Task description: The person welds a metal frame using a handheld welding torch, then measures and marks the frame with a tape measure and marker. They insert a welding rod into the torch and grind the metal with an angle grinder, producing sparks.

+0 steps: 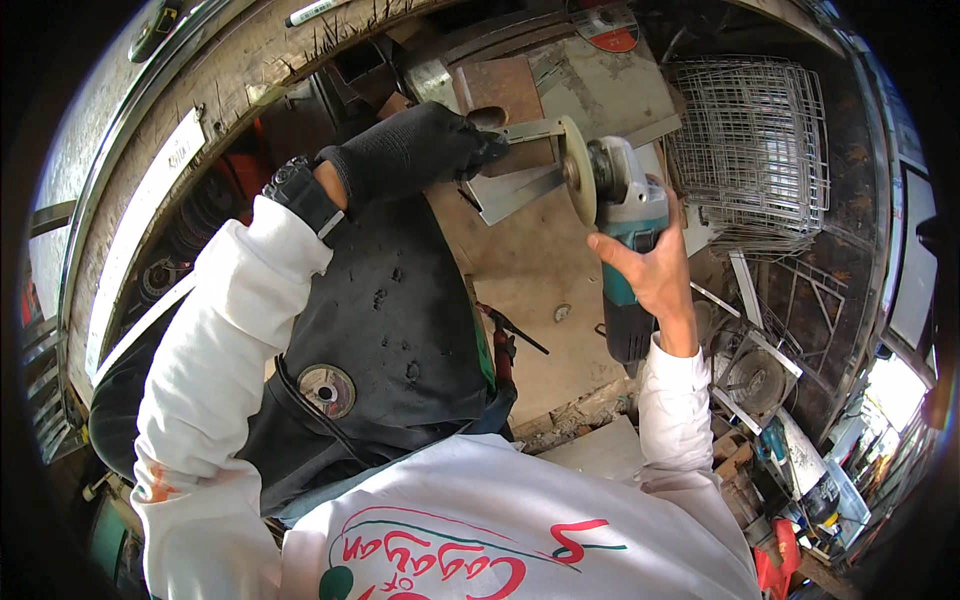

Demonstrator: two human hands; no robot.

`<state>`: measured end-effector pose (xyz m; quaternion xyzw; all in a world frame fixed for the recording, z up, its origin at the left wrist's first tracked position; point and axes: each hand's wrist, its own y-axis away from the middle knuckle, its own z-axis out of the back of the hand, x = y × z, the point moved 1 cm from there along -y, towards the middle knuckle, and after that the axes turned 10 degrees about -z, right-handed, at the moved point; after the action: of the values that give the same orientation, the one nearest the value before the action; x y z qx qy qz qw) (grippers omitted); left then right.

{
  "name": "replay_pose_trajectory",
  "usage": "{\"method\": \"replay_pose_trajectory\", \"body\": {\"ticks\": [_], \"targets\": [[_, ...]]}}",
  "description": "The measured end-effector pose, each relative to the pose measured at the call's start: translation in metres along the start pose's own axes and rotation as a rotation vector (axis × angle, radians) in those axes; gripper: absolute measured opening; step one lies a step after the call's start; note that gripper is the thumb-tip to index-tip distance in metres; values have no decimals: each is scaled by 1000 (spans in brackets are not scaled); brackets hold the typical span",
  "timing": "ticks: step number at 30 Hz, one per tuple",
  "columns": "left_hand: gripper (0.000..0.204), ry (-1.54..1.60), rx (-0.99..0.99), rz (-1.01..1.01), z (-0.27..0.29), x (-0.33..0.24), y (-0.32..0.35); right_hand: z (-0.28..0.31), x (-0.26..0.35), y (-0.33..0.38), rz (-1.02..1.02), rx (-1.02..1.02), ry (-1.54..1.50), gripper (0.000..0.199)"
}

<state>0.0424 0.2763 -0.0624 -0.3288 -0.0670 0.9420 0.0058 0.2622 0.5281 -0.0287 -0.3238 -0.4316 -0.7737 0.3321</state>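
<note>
My right hand [660,275], bare, is wrapped round the body of a teal and grey angle grinder [630,205]. A pale yellowish disc [576,150] sits on the grinder, edge-on to me. My left hand [410,150], in a black glove, is closed on a flat metal strip [532,131] with a hole near its far end. That end meets or nearly meets the disc; I cannot tell whether they touch. Below the strip, a grey flat metal piece [525,193] slants toward the disc, and I cannot make out whether it is held.
A worn grinding disc [327,391] lies on the black apron over my lap. Stacked wire mesh panels [750,150] stand at the far right. Another disc [607,28] with red lies at the back. A wooden bench edge [240,95] curves along the left.
</note>
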Motion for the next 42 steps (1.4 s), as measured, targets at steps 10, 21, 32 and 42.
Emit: {"method": "replay_pose_trajectory", "body": {"ticks": [10,21,32,42], "targets": [[17,493,-130,93,-13,18,3,5,36,7,35,-238,354,89],[21,313,-81,220,-5,5,-3,22,39,27,100,-269,607,90],[31,77,-381,365,6,-54,2,12,-4,42,-37,-321,363,91],[21,256,-257,435,16,-51,-3,9,2,37,-9,-343,268,91]]}}
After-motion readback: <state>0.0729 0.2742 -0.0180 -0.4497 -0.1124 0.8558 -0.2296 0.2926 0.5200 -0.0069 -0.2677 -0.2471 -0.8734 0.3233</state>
